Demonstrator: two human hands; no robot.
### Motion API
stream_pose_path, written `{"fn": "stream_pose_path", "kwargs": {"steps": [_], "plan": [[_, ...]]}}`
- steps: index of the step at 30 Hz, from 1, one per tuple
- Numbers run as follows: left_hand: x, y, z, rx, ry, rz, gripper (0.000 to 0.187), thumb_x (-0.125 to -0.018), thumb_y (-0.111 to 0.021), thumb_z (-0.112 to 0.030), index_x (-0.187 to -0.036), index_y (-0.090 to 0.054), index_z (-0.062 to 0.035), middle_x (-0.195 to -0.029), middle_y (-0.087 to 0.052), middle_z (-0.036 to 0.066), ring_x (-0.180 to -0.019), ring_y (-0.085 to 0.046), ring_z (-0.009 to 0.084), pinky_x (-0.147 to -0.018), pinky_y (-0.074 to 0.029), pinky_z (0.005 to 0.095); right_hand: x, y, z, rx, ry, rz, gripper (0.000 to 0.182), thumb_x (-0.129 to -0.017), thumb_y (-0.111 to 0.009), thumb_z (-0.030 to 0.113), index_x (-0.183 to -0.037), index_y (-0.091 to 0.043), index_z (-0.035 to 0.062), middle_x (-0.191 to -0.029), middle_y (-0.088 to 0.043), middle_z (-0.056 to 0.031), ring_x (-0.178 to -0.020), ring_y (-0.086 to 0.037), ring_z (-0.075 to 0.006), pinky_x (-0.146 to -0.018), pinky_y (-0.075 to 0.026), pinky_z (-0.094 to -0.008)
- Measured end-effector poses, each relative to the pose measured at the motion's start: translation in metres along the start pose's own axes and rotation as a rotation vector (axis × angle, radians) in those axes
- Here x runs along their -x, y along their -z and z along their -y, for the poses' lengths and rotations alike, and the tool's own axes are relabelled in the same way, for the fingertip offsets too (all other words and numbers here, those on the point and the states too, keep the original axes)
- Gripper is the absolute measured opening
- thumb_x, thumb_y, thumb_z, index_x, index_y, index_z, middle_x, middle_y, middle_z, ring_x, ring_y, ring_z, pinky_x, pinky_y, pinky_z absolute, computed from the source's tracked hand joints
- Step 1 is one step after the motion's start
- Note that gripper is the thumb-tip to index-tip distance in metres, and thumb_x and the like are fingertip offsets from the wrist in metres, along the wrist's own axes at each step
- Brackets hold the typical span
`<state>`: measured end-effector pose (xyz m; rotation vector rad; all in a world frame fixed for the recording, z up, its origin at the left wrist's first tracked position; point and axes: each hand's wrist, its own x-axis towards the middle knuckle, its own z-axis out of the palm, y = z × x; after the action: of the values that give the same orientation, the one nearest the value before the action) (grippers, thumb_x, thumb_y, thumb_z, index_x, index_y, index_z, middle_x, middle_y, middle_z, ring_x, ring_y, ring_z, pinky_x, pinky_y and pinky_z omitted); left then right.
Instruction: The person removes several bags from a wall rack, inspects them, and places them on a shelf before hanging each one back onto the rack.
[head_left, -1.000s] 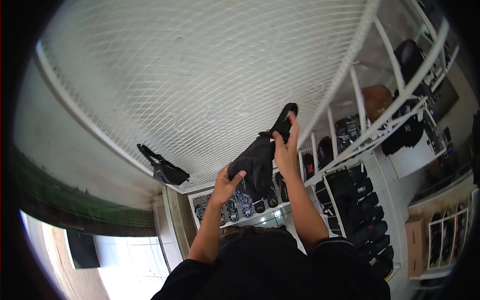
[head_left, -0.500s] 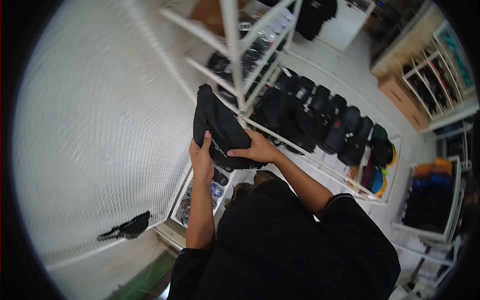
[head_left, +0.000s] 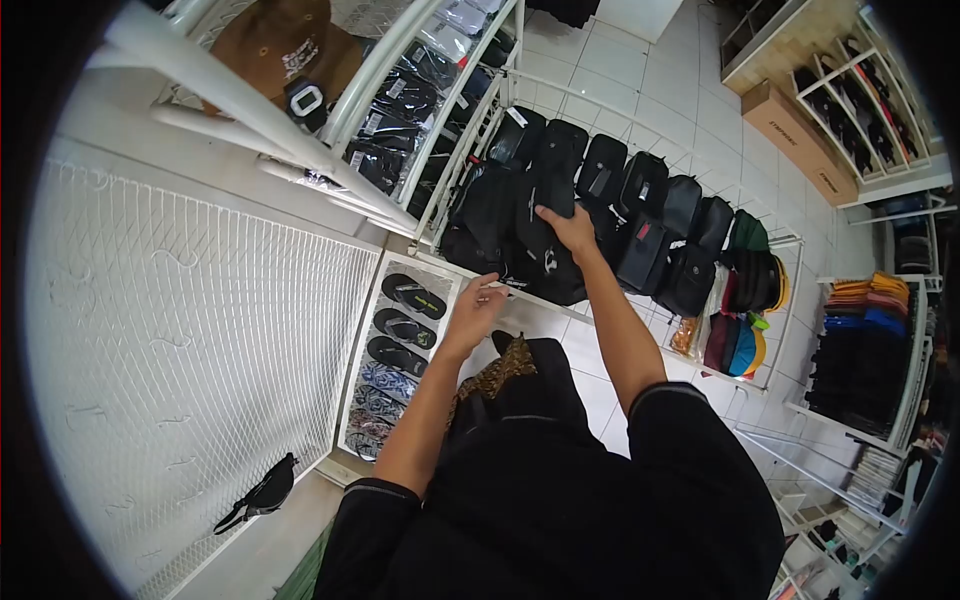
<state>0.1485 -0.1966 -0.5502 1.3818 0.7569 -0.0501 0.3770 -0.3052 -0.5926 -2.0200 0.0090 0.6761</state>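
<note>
My right hand (head_left: 570, 232) grips a black waist bag (head_left: 548, 188), thumb on its face, over the left part of the bag rack. Its outline blends into the black bags (head_left: 487, 215) around it. Just short of the rack's front rail, my left hand (head_left: 477, 312) is open with its fingers apart, close to the lower edge of those bags and holding nothing. Rows of black pouches (head_left: 642, 180) fill the rack to the right of my right hand.
A white rack post (head_left: 250, 120) slants across the upper left, beside shelves of packaged goods (head_left: 400, 98). Flip-flops (head_left: 405, 328) line a white tray below my left hand. Another waist bag (head_left: 262, 492) hangs on the white mesh panel (head_left: 200, 350). Colourful caps (head_left: 735, 345) sit at the rack's right end.
The waist bag, held up in both hands before, has moved right and down among the bags on the rack. My left hand has let go. The view has shifted toward the rack.
</note>
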Motion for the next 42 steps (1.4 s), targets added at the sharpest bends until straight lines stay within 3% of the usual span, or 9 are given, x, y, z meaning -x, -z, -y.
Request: {"fn": "stream_pose_path", "kwargs": {"steps": [3,5,7,9,19,23,31,39,42], "plan": [[-0.008,-0.001,0.01,-0.023,-0.006,0.014,0.046,-0.095,-0.066,-0.021,-0.134,-0.054,-0.0006,-0.113,-0.068,0.013,-0.096,-0.063,0.0164,-0.086,-0.049,0.0295,-0.039,-0.013,-0.006,0.034,-0.04,0.015,0.088,-0.069,-0.082,0.05,-0.132,-0.056,-0.0059,-0.127,-0.062,-0.0222,-0.115,-0.063,-0.0316,-0.098,-0.048,-0.038],[-0.008,0.006,0.021,-0.024,0.003,0.006,0.044,-0.095,-0.066,-0.021,-0.133,-0.054,-0.0011,-0.111,-0.068,0.013,-0.096,-0.062,0.0162,-0.084,-0.049,0.0291,-0.065,-0.034,-0.035,-0.174,-0.142,0.107,0.084,-0.069,-0.083,0.051,-0.132,-0.058,0.0008,-0.126,-0.063,-0.0233,-0.116,-0.062,-0.0328,-0.097,-0.048,-0.0376],[-0.002,0.013,0.035,-0.037,-0.018,0.002,0.042,-0.095,-0.066,-0.02,-0.132,-0.055,-0.0015,-0.109,-0.067,0.012,-0.096,-0.062,0.0159,-0.082,-0.048,0.0284,-0.08,-0.059,-0.07,0.115,-0.171,0.002,0.088,-0.073,-0.079,0.049,-0.141,-0.048,0.0032,-0.136,-0.053,-0.0281,-0.123,-0.057,-0.0386,-0.103,-0.046,-0.0411],[0.009,0.016,0.043,-0.031,0.016,-0.055,0.043,-0.093,-0.067,-0.018,-0.131,-0.056,0.0003,-0.098,-0.067,0.008,-0.093,-0.061,0.0136,-0.084,-0.045,0.0278,-0.068,-0.068,-0.086,0.508,-0.065,-0.023,0.088,-0.077,-0.074,0.046,-0.147,-0.04,0.0062,-0.14,-0.046,-0.0312,-0.126,-0.052,-0.0442,-0.106,-0.044,-0.0453],[0.058,0.065,0.086,0.073,0.079,-0.182,0.045,-0.095,-0.065,-0.03,-0.131,-0.057,-0.0047,-0.108,-0.067,0.008,-0.097,-0.065,0.0161,-0.084,-0.046,0.0327,0.032,-0.101,-0.082,0.491,0.475,-0.071,0.06,-0.079,-0.074,0.024,-0.132,-0.053,0.0059,-0.118,-0.057,-0.0248,-0.111,-0.058,-0.0407,-0.094,-0.049,-0.045],[0.092,0.104,0.107,0.147,0.121,-0.31,0.045,-0.095,-0.066,-0.032,-0.131,-0.058,-0.0065,-0.114,-0.067,0.008,-0.099,-0.066,0.0167,-0.084,-0.047,0.0325,0.117,-0.143,-0.059,0.287,0.509,0.308,0.038,-0.08,-0.075,0.023,-0.113,-0.065,0.0074,-0.095,-0.067,-0.0123,-0.081,-0.068,-0.0273,-0.078,-0.054,-0.0417],[0.231,0.195,0.18,0.41,0.008,-0.689,0.044,-0.095,-0.064,-0.031,-0.128,-0.059,-0.0019,-0.104,-0.07,0.007,-0.09,-0.065,0.0156,-0.073,-0.048,0.0297,0.316,-0.269,-0.05,0.207,0.636,0.945,0.03,-0.089,-0.07,0.016,-0.116,-0.065,0.0039,-0.094,-0.071,-0.0073,-0.076,-0.065,-0.0101,-0.067,-0.052,-0.0267],[0.364,0.28,0.311,0.661,-0.103,-1.204,0.038,-0.093,-0.066,-0.022,-0.121,-0.063,0.0032,-0.094,-0.07,0.008,-0.081,-0.065,0.014,-0.068,-0.051,0.0288,0.487,-0.407,-0.02,0.299,0.936,1.362,0.026,-0.09,-0.069,0.02,-0.111,-0.068,0.0042,-0.086,-0.07,-0.0049,-0.067,-0.064,-0.0129,-0.06,-0.05,-0.0288],[0.407,0.307,0.299,0.734,-0.199,-1.364,0.033,-0.094,-0.065,-0.021,-0.117,-0.065,0.0035,-0.092,-0.069,0.008,-0.081,-0.065,0.0134,-0.071,-0.05,0.027,0.535,-0.455,0.002,0.404,0.902,1.434,0.025,-0.092,-0.067,0.021,-0.112,-0.069,0.0048,-0.091,-0.071,-0.0035,-0.072,-0.063,-0.0092,-0.065,-0.051,-0.0282]]}}
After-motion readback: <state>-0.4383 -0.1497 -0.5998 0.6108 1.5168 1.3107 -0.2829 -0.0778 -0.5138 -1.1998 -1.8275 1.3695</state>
